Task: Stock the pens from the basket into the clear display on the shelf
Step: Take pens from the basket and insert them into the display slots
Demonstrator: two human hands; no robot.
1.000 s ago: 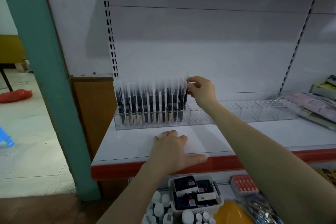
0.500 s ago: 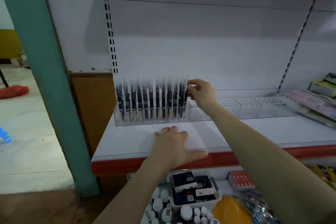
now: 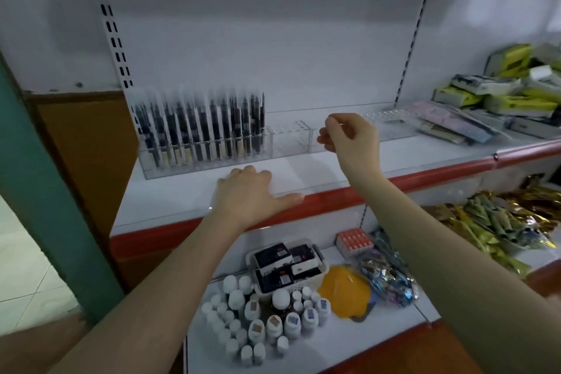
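Pens [image 3: 209, 130] stand upright, filling the left end of the clear display [image 3: 291, 143] on the shelf [image 3: 425, 158] | left hand [image 3: 252, 194] rests flat on the shelf, fingers straight | right hand [image 3: 349, 136] hangs loosely curled, holding nothing | pens likely light, stiff, slick; best pinched mid-barrel | basket [image 3: 321, 270] below.

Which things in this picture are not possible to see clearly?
- Head view: upper ends of the pens are smeared by motion blur.
- Labels on the small white bottles are too small.
- Whether the right hand pinches anything: its curled fingers hide it.
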